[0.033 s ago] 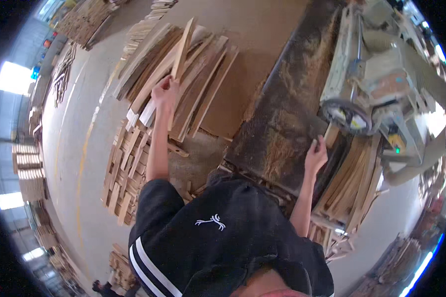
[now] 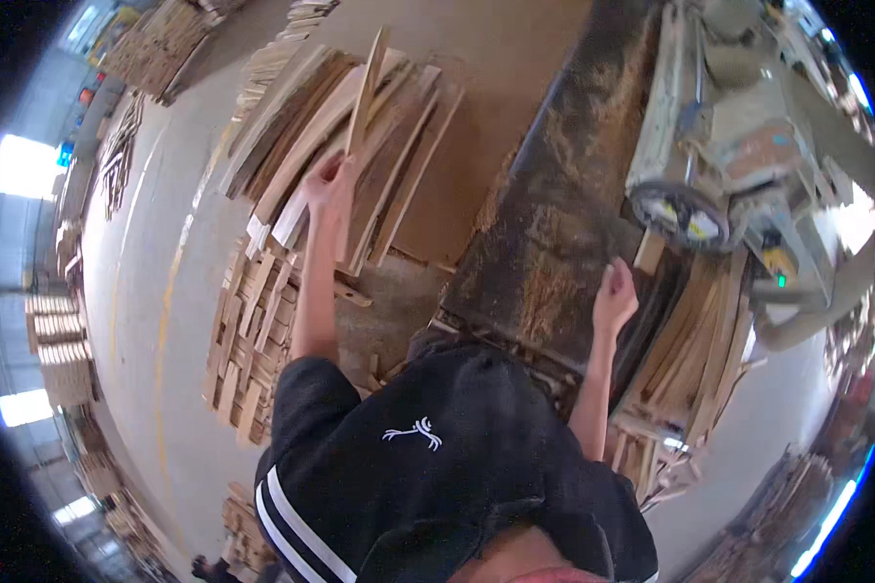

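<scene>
My left hand [image 2: 331,189] is closed round the near end of a narrow wooden strip [image 2: 367,92], which stands out away from me over a stack of boards [image 2: 301,126]. My right hand [image 2: 614,303] hovers above the dark machine table [image 2: 501,257], fingers loosely curled with a gap at the thumb and nothing in them. Just beyond its fingertips, apart from them, the end of a short wooden piece [image 2: 649,251] shows beside the machine's black-rimmed wheel [image 2: 679,214]. Part of that piece is hidden by the wheel.
Sawdust [image 2: 544,282] lies along the machine table. The machine body [image 2: 758,155] rises at the right, with a pile of long strips [image 2: 685,350] below it. A pallet of short pieces [image 2: 248,340] stands left of my left arm. A person [image 2: 209,568] is at the lower left.
My right hand has drawn slightly back from the wooden piece at the wheel. My left hand, still holding the strip, has shifted a little to the right.
</scene>
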{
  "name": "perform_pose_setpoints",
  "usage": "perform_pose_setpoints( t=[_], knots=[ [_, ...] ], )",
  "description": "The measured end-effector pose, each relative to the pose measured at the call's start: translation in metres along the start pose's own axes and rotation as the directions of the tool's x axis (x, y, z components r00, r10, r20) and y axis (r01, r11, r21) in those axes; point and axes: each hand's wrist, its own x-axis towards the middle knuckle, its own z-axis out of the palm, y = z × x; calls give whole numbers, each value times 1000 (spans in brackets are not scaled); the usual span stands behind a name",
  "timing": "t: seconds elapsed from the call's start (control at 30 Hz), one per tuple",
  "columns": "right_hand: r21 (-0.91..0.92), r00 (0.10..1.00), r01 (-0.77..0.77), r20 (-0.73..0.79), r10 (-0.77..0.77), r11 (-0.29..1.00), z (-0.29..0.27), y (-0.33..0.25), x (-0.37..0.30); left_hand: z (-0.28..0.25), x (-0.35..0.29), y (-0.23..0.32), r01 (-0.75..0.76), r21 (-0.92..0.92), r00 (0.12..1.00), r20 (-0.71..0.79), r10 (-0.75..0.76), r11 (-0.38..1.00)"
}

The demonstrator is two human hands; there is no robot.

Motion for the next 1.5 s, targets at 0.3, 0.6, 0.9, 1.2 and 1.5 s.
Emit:
perform_pose_setpoints(
  t=[0.3,0.6,0.9,1.2,1.5],
  knots=[
    [151,907,227,327,-265,962,-24,-141,-128,185,-229,80,859,-348,417,901,-121,375],
    [-213,983,136,-95,-159,968,-80,-56,-220,224,-349,36,968,-30,71,985,-159,249],
    [-265,968,-58,-251,-11,963,-89,17,-257,250,-387,40,661,262,-80,956,-280,703],
    [-316,986,99,-98,-136,944,-39,67,-201,321,-398,50,516,234,59,950,-307,824],
    [-330,897,235,-288,-335,914,-9,109,-64,251,-190,62,-468,107,566,799,204,877]
  ],
)
